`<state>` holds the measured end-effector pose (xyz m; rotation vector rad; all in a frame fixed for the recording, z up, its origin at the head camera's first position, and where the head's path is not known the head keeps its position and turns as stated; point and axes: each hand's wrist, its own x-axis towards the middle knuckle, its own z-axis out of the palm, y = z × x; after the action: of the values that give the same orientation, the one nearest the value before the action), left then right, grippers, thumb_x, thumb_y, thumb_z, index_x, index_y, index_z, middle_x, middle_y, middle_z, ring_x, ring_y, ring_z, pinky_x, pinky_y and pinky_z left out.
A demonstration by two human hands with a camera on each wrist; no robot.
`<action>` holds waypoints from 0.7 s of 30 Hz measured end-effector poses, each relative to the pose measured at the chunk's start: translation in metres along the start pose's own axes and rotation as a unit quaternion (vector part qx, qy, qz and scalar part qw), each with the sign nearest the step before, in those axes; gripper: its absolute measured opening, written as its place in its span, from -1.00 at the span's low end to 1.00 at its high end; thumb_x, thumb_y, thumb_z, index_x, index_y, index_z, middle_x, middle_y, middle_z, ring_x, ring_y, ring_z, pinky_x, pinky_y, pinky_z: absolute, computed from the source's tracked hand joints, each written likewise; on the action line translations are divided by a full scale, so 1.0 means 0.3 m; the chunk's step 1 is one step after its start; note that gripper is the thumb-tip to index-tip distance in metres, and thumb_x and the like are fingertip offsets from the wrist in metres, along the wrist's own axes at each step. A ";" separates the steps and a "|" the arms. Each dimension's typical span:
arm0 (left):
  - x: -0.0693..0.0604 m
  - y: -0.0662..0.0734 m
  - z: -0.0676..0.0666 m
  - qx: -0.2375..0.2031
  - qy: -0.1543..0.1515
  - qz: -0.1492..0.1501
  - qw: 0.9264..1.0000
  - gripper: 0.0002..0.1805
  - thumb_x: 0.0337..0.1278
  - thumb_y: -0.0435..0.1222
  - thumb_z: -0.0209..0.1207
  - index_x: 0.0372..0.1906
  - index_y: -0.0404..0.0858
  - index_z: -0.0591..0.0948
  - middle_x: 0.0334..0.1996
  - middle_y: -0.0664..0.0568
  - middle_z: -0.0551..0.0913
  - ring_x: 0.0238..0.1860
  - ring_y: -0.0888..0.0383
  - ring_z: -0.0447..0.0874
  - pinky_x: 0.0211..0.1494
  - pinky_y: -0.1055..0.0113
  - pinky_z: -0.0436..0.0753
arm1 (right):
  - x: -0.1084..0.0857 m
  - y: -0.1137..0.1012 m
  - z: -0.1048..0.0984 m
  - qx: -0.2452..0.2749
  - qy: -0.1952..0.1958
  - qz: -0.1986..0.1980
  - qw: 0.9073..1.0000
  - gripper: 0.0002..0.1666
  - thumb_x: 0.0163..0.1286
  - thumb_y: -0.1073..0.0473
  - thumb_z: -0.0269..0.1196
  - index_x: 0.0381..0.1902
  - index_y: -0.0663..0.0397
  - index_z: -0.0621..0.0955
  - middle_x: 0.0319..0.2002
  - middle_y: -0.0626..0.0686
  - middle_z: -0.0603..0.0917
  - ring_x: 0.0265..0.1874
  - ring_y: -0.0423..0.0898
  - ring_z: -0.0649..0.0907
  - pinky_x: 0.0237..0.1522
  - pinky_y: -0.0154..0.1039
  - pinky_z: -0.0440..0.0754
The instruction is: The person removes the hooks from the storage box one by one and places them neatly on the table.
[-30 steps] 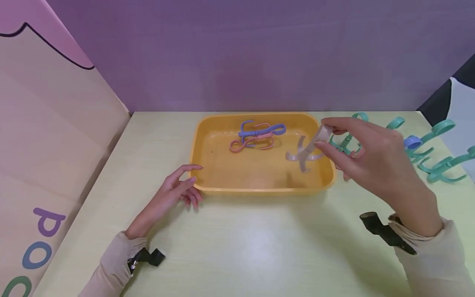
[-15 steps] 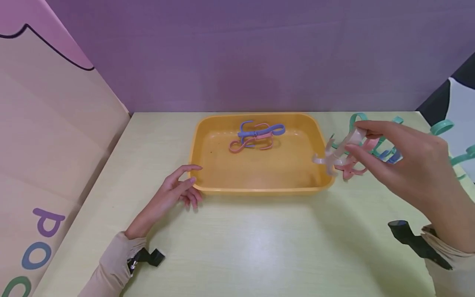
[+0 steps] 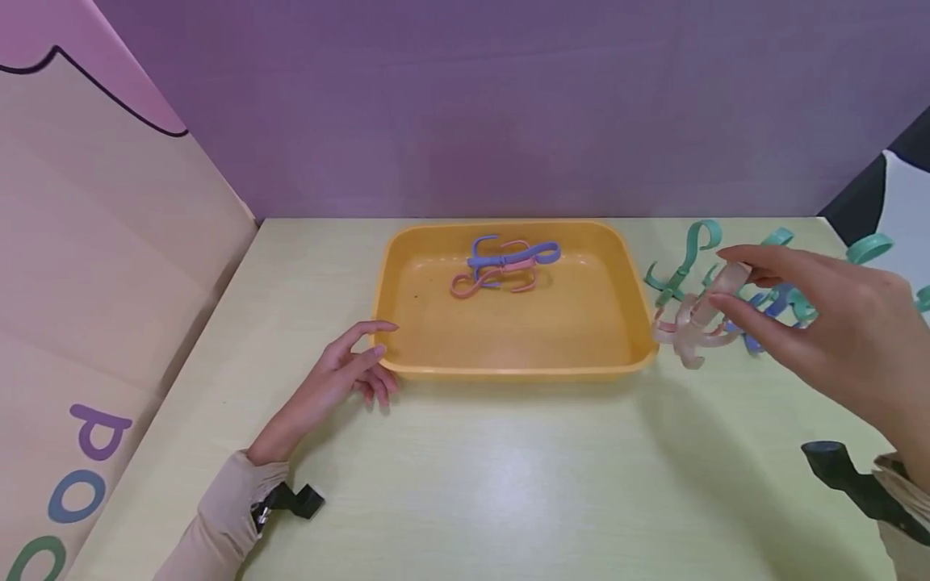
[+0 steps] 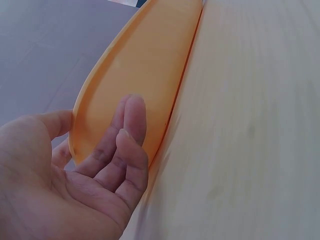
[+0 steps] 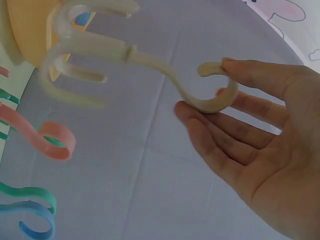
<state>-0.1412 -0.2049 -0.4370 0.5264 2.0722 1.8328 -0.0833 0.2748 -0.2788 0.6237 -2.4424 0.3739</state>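
In the head view my right hand (image 3: 828, 323) pinches a pale white claw hook (image 3: 726, 282) by its curled end, with its several prongs hanging down. The right wrist view shows that curled end of the white claw hook (image 5: 215, 102) between thumb and fingers. It is held just right of the yellow tray (image 3: 465, 373), above pink and blue claw hooks (image 3: 773, 307) partly hidden by the hand. My left hand (image 3: 352, 367) grips the tray's near left corner, fingers curled about the rim; the left wrist view shows them against the tray's outer wall (image 4: 145, 65).
Inside the tray lie a blue claw hook (image 3: 516, 257) and a pink claw hook (image 3: 465, 286), overlapping. Green claw hooks (image 3: 686, 258) stand at the table's right side. A purple backdrop (image 3: 465, 105) rises behind the pale table (image 3: 472, 484).
My right hand has carried the white claw hook rightward, from over the tray to beyond its right edge. The left hand stays at the tray's corner, and the hooks in the tray lie unmoved.
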 end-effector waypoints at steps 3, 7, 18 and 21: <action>0.002 -0.003 -0.001 -0.003 -0.003 0.002 1.000 -0.52 0.58 -0.17 -0.06 0.43 -0.23 0.27 -0.40 -0.31 0.71 -0.51 -0.19 0.71 -0.50 0.17 0.65 | -0.009 0.019 0.007 -0.010 -0.032 0.015 0.999 -0.47 0.15 0.11 0.50 0.08 0.13 0.67 -0.39 0.10 0.75 -0.45 0.02 0.65 -0.47 -0.53 0.43; 0.002 -0.007 0.006 -0.005 -0.009 0.001 1.000 -0.52 0.58 -0.17 -0.07 0.44 -0.24 0.26 -0.40 -0.32 0.71 -0.51 -0.20 0.71 -0.49 0.17 0.66 | -0.021 0.042 0.019 -0.029 -0.083 0.037 0.995 -0.51 0.08 0.23 0.51 0.01 0.17 0.68 -0.41 0.08 0.74 -0.48 0.06 0.68 -0.54 -0.30 0.55; -0.018 0.003 -0.007 0.011 -0.002 -0.005 1.000 -0.52 0.58 -0.16 -0.06 0.42 -0.25 0.27 -0.41 -0.31 0.72 -0.51 -0.20 0.71 -0.48 0.17 0.66 | -0.031 0.080 0.040 -0.056 -0.184 0.110 0.975 -0.65 0.12 0.21 0.50 -0.16 0.20 0.65 -0.43 0.07 0.73 -0.51 0.04 0.66 -0.50 -0.02 0.60; -0.023 0.003 -0.012 0.013 0.002 -0.005 1.000 -0.53 0.58 -0.18 -0.07 0.41 -0.27 0.27 -0.42 -0.32 0.72 -0.52 -0.20 0.70 -0.48 0.17 0.66 | -0.023 0.090 0.051 -0.048 -0.214 0.125 0.968 -0.68 0.16 0.21 0.49 -0.17 0.20 0.65 -0.43 0.07 0.74 -0.48 0.07 0.68 -0.48 -0.01 0.61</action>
<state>-0.1368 -0.2112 -0.4358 0.5182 2.1007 1.8037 -0.0996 0.2942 -0.2982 0.3832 -2.9462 0.2351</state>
